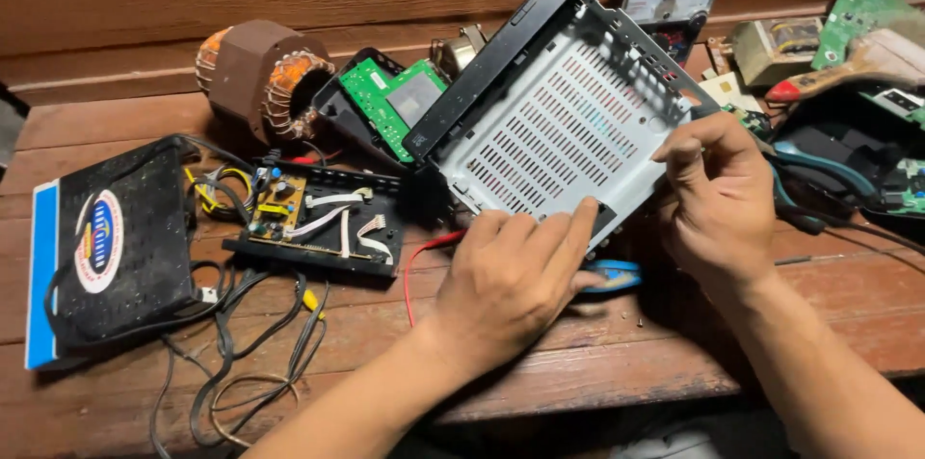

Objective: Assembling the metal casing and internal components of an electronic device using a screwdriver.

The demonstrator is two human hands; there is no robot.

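We are seeing our left hand (511, 281) and right hand (718, 194) bare, without gloves, rings or watch. Both forearms are showing bare; no sleeve is covering them.

The metal case (564, 122) is pale grey with rows of slots and a black front edge. The circuit board (390, 98) behind it is green. The motor coil (260, 74) is brown with copper-orange windings. The flat box (106, 247) is black with a blue stripe and a white, red and blue oval. The table (597, 353) is reddish-brown wood
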